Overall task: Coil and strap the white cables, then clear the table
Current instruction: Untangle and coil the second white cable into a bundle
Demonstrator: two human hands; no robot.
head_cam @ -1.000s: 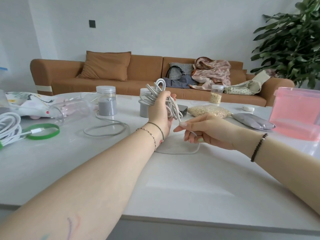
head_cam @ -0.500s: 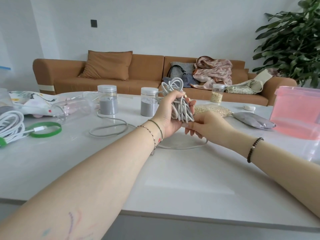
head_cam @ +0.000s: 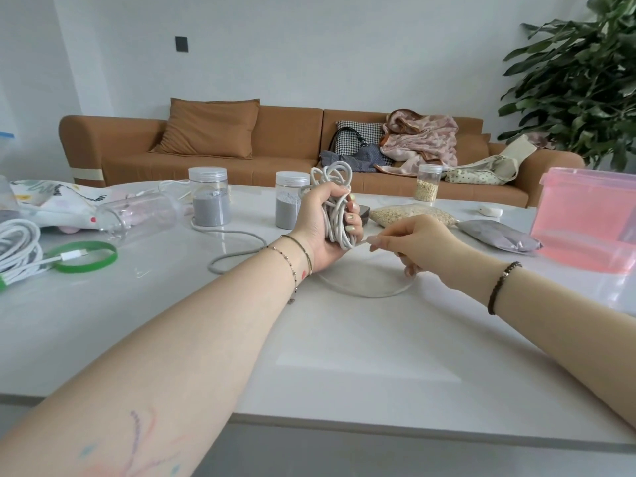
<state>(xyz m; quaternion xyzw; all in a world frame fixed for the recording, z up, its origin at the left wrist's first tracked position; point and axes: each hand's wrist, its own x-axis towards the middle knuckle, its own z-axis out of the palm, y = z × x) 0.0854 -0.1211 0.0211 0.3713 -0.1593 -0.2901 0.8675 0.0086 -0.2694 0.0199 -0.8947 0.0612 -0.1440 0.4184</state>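
Pulling our right hand [head_cam: 414,242] back from the coil [head_cam: 336,210], we are pinching its slack tail [head_cam: 364,293], which is looping on the bench [head_cam: 309,356]; our left hand [head_cam: 318,232] is still gripping the coil above it, probably readying another wrap.

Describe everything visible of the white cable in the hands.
The white cable is thin, round and looks plastic-sheathed. Most of it is bunched in uneven, upright loops gripped by the left hand, with loops poking above the fist. One strand runs to the right hand, which pinches it. The slack lies in a curve on the table beneath both hands. No plug shows.
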